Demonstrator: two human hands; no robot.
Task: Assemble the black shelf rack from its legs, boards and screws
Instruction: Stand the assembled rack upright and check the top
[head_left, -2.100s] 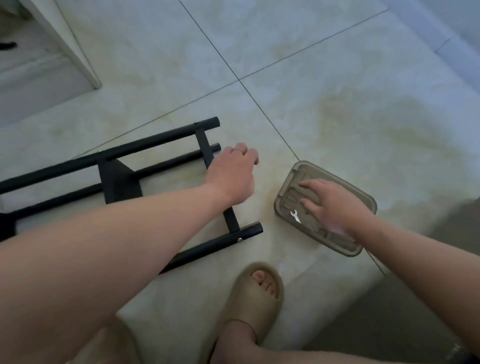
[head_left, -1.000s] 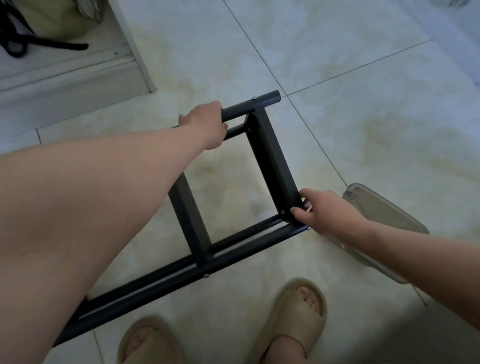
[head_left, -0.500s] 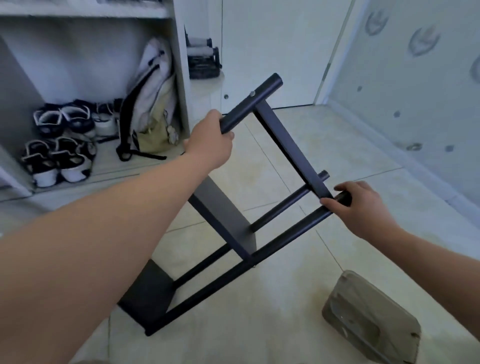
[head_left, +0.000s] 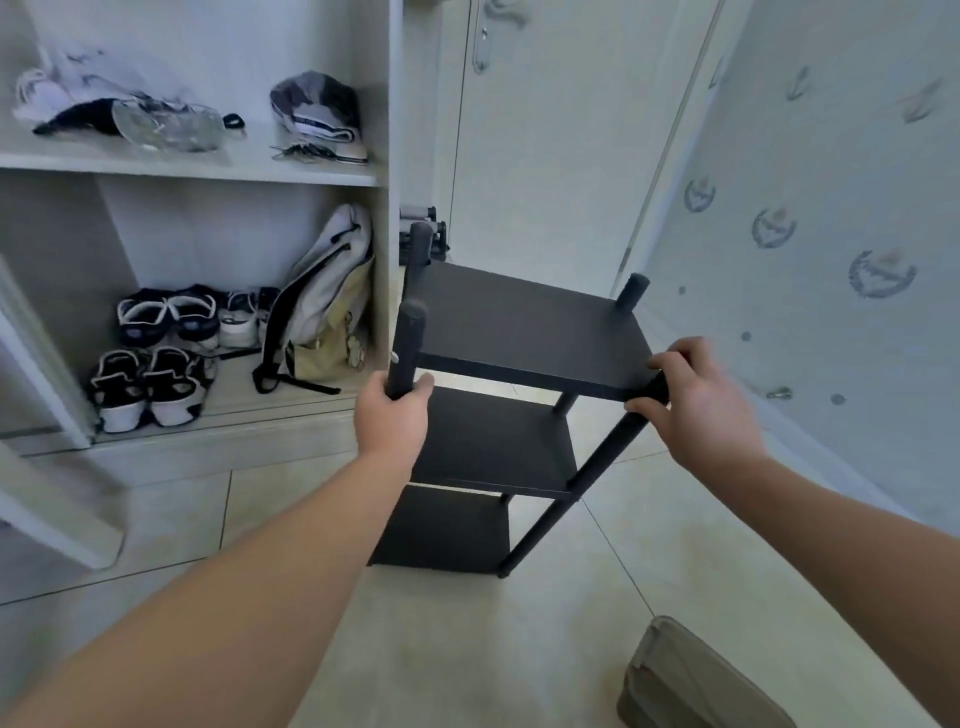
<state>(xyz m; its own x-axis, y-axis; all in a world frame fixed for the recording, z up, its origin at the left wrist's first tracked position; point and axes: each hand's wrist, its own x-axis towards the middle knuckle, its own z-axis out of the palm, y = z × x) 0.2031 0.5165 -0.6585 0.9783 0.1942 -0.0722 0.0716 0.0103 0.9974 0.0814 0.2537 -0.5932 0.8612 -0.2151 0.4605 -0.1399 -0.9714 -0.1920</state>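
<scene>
1. While both hands hold it, the black shelf rack (head_left: 509, 415) stands upright on the tiled floor (head_left: 597, 597), in front of the door (head_left: 545, 130) and just beside the open cupboard (head_left: 387, 156).
2. The left hand (head_left: 392, 415) grasps the near-left leg (head_left: 408, 338) just below the top board (head_left: 524, 322), with the fingers wrapped round the tube.
3. The right hand (head_left: 696, 400) grasps the near-right leg (head_left: 587, 467) at the front corner of the top board, with the fingers curled round it.
4. Progress: the top board, middle board (head_left: 493, 441) and bottom board (head_left: 447, 530) all sit between four legs, so the main assembly appears complete. What is left is probably a check of screw tightness and final placement. The screws are too small to verify.
5. Container: a translucent plastic box (head_left: 691, 680) lies on the floor at lower right, well apart from the rack. Its contents cannot be made out.
6. Cupboard: the lower compartment holds sneakers (head_left: 150, 353) and a backpack (head_left: 322, 291). The upper shelf holds caps and a clear bag (head_left: 166, 124).
</scene>
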